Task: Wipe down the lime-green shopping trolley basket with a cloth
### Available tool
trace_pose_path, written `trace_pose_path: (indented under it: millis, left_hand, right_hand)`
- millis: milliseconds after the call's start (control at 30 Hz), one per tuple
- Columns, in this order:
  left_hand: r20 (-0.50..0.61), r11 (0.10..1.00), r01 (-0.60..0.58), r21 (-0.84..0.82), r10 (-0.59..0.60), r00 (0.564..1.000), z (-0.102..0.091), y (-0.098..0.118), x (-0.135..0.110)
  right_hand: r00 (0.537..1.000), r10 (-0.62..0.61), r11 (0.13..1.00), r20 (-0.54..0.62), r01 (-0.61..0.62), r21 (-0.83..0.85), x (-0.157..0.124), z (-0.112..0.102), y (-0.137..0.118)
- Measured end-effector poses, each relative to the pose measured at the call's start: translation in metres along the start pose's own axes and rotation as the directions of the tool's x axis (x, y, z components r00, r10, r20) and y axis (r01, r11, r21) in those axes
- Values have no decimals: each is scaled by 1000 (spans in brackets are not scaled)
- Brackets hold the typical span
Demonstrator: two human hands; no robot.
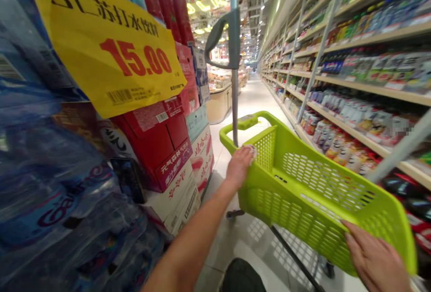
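A lime-green plastic shopping basket (313, 179) on a wheeled frame stands tilted in front of me, nothing visible inside it. My left hand (239, 165) is closed over the basket's left rim, with a small white cloth or paper under the fingers. My right hand (373, 258) rests with fingers stretched flat against the basket's near right wall. A grey pull handle (226, 38) on a metal pole rises behind the basket.
Stacked drink cases and shrink-wrapped bottle packs (50, 184) crowd the left, under a yellow price sign (111, 45) reading 15.00. Shelves of packaged goods (357, 117) line the right. A tiled aisle (252, 99) runs straight ahead between them.
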State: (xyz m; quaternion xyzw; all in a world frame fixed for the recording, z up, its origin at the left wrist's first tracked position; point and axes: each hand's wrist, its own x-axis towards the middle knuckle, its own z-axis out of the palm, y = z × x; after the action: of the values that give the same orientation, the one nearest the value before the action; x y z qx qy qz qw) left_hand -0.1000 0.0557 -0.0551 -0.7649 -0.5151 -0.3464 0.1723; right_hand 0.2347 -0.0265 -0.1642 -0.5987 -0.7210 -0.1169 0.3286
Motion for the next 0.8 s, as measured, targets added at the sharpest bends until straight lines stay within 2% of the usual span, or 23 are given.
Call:
trace_pose_path:
  millis: [67,133,200,233,300,367,433,467,533,633,700,733,800]
  left_hand:
    - [29,999,-17,-33,17,999,5,8,-3]
    - [76,987,-138,-82,144,987,19,37,-13]
    - [123,949,-289,-123,303,945,32,66,-25]
    - [144,931,-340,-131,357,923,35,73,-28]
    - [166,920,-375,-113,389,906,30,67,-26]
    - [106,973,-230,-27,232,967,17,40,-15]
    - [52,989,-145,16,144,988,5,16,-3]
    - [46,990,-140,22,139,989,3,12,1]
    - [72,977,-215,9,214,974,9,25,-2]
    - [153,897,-437,-65,441,884,29,71,-19]
    - [174,856,-507,-99,516,838,34,88,-24]
    - [172,858,-504,-96,513,841,32,87,-22]
    - [154,898,-437,-54,440,885,22,71,-13]
  right_hand:
    - [999,-23,999,35,24,-38,2,-5,-10]
    - [998,-13,999,62,16,-49,2,-7,-14]
    - [997,-9,999,77,12,-37,1,-10,-15]
    - [997,-10,1000,80,12,-26,0,-12,-14]
    - [997,-5,1000,78,5,2,-2,-15,-11]
    - [997,9,999,70,-11,34,-4,-20,-7]
    - [998,32,998,59,-36,60,-5,-24,-4]
    - [997,48,996,55,-52,70,-5,-27,-3]
    - [995,84,992,62,-89,88,-4,-32,-1]
    - [988,108,985,106,-120,121,-3,-40,2]
    - [985,100,983,142,-120,139,-2,-45,6]
    - [983,94,982,155,-117,147,-3,-48,8]
    - [982,88,981,167,-114,159,-3,-51,11]
